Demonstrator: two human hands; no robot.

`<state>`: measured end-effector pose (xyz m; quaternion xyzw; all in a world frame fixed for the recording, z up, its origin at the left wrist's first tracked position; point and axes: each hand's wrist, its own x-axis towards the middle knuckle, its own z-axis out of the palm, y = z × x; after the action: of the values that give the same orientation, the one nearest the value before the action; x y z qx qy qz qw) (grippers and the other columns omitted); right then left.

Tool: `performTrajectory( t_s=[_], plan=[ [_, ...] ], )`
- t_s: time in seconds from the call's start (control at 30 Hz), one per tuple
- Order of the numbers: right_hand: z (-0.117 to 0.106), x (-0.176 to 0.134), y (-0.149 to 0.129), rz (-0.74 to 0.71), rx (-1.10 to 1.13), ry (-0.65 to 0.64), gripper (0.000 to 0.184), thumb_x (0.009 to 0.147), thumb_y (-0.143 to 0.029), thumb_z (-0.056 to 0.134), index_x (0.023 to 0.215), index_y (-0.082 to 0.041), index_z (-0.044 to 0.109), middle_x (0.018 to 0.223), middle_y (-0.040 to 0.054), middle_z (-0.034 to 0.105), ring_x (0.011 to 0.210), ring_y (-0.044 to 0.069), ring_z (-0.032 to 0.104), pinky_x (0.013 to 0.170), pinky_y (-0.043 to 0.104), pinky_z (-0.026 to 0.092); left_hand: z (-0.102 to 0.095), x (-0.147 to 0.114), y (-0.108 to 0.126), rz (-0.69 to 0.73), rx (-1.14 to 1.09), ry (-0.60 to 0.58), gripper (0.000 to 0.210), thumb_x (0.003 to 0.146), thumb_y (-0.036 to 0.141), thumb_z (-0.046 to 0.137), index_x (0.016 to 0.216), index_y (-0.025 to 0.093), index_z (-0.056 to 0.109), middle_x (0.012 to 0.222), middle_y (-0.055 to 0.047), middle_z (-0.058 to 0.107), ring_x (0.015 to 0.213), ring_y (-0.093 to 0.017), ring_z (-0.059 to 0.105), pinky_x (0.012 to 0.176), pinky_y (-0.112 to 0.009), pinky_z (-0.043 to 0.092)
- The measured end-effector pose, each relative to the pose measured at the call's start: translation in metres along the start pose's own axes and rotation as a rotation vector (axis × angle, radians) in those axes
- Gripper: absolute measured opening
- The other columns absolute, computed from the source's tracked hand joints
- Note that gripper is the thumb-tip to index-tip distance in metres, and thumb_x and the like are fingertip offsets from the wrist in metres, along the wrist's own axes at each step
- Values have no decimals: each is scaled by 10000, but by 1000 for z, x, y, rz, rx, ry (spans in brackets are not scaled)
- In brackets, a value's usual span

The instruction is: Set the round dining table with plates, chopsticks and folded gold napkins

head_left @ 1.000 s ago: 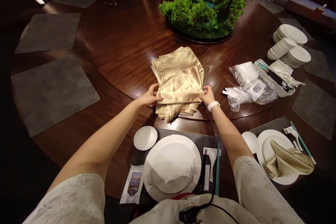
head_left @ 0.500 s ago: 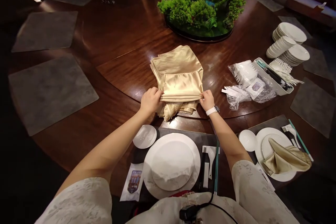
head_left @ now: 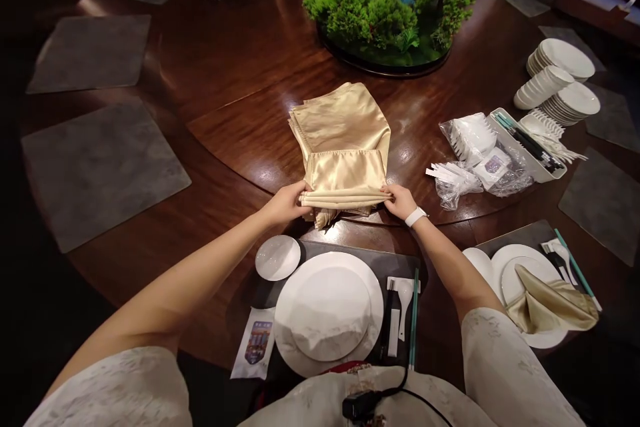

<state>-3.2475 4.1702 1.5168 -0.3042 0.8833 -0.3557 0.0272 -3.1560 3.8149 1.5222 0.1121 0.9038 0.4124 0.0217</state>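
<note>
The left hand and right hand pinch opposite ends of the pleated near edge of a gold napkin. A single band a second ago, that edge now layers several pleats; the folding has advanced, shortening the flat panel. Bare wooden turntable stretches left of the grip, its rim curving near both hands; the napkin stack extends beyond, a large plate sits nearer, a small dish nearer left.

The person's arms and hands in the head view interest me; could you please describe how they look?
The left sleeve and right sleeve are short and pale, with a faint leafy print. The left hand and right hand are gloveless; a white band circles the right wrist, with none on the left.
</note>
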Motion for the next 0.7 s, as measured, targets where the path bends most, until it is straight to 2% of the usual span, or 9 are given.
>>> performTrajectory(
  t_s=[0.1, 0.2, 0.27, 0.33, 0.43, 0.5, 0.57, 0.63, 0.7],
  plan=[
    [-4, 12, 4, 191, 271, 92, 115, 713, -218, 617, 791, -211, 533, 768, 7, 615, 767, 177, 606, 777, 323, 504, 1, 11, -4, -117, -246, 79, 367, 685, 412, 696, 925, 203, 512, 807, 20, 595, 743, -147, 564, 688, -249, 454],
    [1, 25, 10, 368, 529, 151, 304, 679, -294, 678, 884, -229, 464, 685, -54, 559, 647, 127, 551, 663, 248, 467, 6, 26, -11, -285, -511, 114, 522, 644, 469, 751, 985, 205, 457, 796, 33, 595, 711, -122, 568, 654, -227, 457],
    [6, 32, 14, 468, 568, 183, 378, 686, -294, 666, 962, -238, 413, 626, -95, 512, 580, 114, 508, 617, 225, 435, 11, 36, -17, -407, -590, 124, 560, 644, 459, 760, 1015, 208, 424, 771, 38, 592, 661, -111, 561, 619, -220, 447],
    [11, 39, 16, 532, 479, 210, 364, 729, -258, 612, 1007, -233, 377, 604, -107, 486, 559, 120, 492, 611, 229, 421, 15, 41, -23, -496, -555, 135, 541, 672, 445, 746, 1023, 205, 412, 750, 36, 581, 627, -115, 552, 596, -228, 442],
    [15, 47, 10, 524, 136, 204, 301, 796, -191, 537, 1056, -200, 384, 689, -50, 535, 639, 160, 539, 681, 285, 445, 20, 41, -25, -469, -271, 209, 494, 724, 402, 709, 1073, 186, 434, 834, -8, 586, 706, -157, 580, 660, -293, 490],
    [16, 52, -1, 456, -168, 148, 250, 846, -165, 493, 1085, -171, 421, 838, 39, 584, 741, 198, 569, 733, 327, 455, 23, 37, -18, -344, 49, 318, 486, 744, 362, 697, 1127, 170, 467, 999, -83, 585, 885, -223, 596, 784, -372, 508],
    [18, 57, -13, 359, -466, 48, 201, 901, -139, 422, 1096, -153, 471, 1014, 132, 583, 848, 234, 576, 766, 353, 454, 25, 33, -6, -182, 367, 358, 393, 798, 308, 652, 1138, 165, 517, 1130, -148, 556, 1039, -288, 558, 874, -431, 482],
    [21, 60, -25, 212, -699, -76, 233, 948, -125, 340, 1092, -143, 522, 1108, 179, 561, 965, 266, 560, 819, 376, 446, 27, 31, 5, -17, 594, 263, 241, 876, 237, 546, 1107, 171, 568, 1144, -169, 565, 1065, -308, 545, 881, -442, 466],
    [22, 62, -34, 45, -829, -207, 309, 974, -116, 273, 1088, -126, 560, 1106, 190, 570, 1063, 286, 527, 897, 400, 425, 32, 30, 12, 102, 715, 125, 215, 914, 171, 453, 1070, 169, 601, 1083, -166, 601, 1015, -294, 566, 855, -422, 469]
  ],
)
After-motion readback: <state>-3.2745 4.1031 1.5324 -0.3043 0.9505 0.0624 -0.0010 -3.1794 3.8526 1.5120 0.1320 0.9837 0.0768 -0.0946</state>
